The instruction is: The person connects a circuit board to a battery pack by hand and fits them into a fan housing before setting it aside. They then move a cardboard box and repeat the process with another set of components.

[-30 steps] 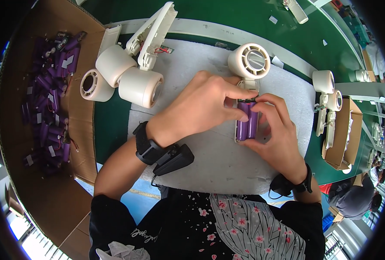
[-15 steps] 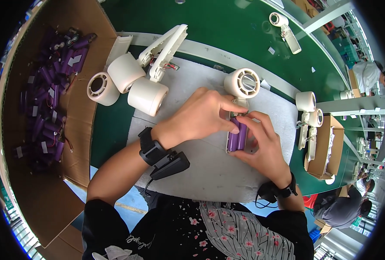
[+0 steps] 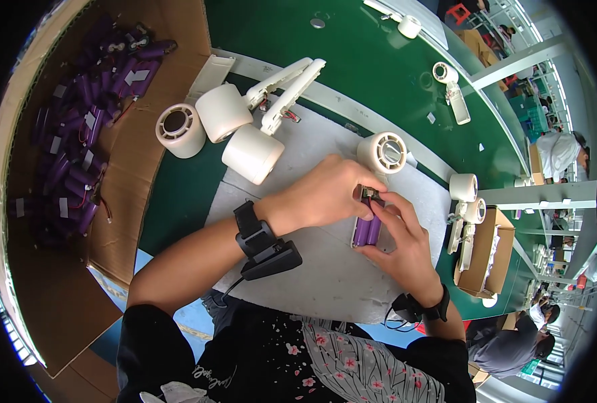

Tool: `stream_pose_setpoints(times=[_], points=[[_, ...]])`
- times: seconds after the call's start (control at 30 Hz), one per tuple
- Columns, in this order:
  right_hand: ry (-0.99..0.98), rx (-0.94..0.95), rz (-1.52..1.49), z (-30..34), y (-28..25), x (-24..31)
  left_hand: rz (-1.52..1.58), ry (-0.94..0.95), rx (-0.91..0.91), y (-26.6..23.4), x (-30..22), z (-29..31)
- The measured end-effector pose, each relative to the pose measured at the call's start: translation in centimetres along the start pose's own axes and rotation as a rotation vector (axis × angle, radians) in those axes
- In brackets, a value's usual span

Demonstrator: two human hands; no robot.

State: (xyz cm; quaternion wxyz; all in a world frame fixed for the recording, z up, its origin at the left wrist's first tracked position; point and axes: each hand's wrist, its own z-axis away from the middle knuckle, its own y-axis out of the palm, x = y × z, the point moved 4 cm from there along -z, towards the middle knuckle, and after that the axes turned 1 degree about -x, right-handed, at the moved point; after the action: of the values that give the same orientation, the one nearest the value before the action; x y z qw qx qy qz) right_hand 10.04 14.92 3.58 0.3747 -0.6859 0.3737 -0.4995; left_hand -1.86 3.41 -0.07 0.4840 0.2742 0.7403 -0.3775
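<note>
A white handheld fan lies on the grey mat, its round head (image 3: 382, 152) pointing away from me and its opened handle toward me. In the handle sits a purple battery pack (image 3: 367, 232) of two cells side by side. Above the cells a small circuit board (image 3: 368, 193) shows between my fingers. My left hand (image 3: 335, 191) is closed at the fan's neck, thumb and fingers pinching near the board and the pack's upper end. My right hand (image 3: 406, 238) grips the pack and handle from the right, thumb at the lower end, fingertips at the upper end. The fingertips partly hide the wires.
On the left stands a cardboard box (image 3: 127, 181) with many purple battery packs (image 3: 87, 134). Several white fan parts (image 3: 251, 153) lie at the mat's far left. More fans (image 3: 463, 188) and a small cardboard box (image 3: 470, 269) are at the right; another fan (image 3: 453, 94) lies farther back.
The view has shifted a little. My left fingers have moved at the handle's upper end, so the circuit board now shows. The right hand keeps its grip on the battery pack.
</note>
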Motion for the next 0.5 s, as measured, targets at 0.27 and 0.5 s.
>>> stream_pose_setpoints(times=[0.27,0.5], points=[[0.212,-0.169,0.258,-7.6,-1.1,-6.8,-0.164,-0.022,-0.25,-0.6,0.4,-0.2],[0.459,-0.202,0.553,-15.6,-8.1,-20.1,-0.196,0.025,-0.286,-0.6,1.1,-0.2]])
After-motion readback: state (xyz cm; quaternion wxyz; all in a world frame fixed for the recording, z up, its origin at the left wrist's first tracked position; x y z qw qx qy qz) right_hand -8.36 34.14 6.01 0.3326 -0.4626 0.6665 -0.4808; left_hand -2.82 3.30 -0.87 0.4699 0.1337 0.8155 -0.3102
